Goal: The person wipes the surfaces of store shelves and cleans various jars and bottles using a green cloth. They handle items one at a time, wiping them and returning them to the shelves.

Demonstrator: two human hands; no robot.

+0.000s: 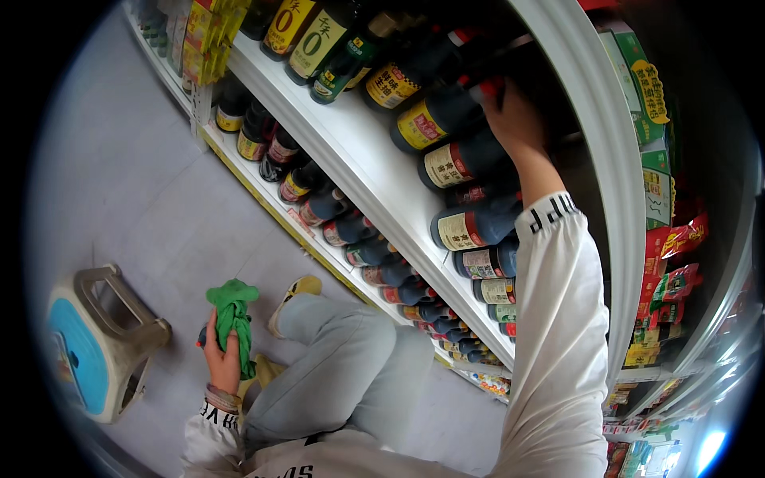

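My left hand (225, 357) is closed around a crumpled green cloth (230, 316), held above the floor. A small dark object with a red tip (201, 339) shows behind its fingers, mostly hidden. On the upper shelf, my right hand (515, 113) has its fingers around the red cap of a large soy sauce bottle (420, 126) with a yellow label. This dark bottle leans in view beside another yellow-labelled bottle (391, 83). On its other side stands a soy sauce bottle with a cream label (448, 166). The far side of the right hand's grip is in shadow.
The white upper shelf (352, 149) carries several more bottles. Below it, a lower shelf with a yellow front edge (263, 197) holds a row of dark bottles. A stool with a blue seat (77, 352) stands on the tiled floor. Packets (675, 287) hang over the shelf at right.
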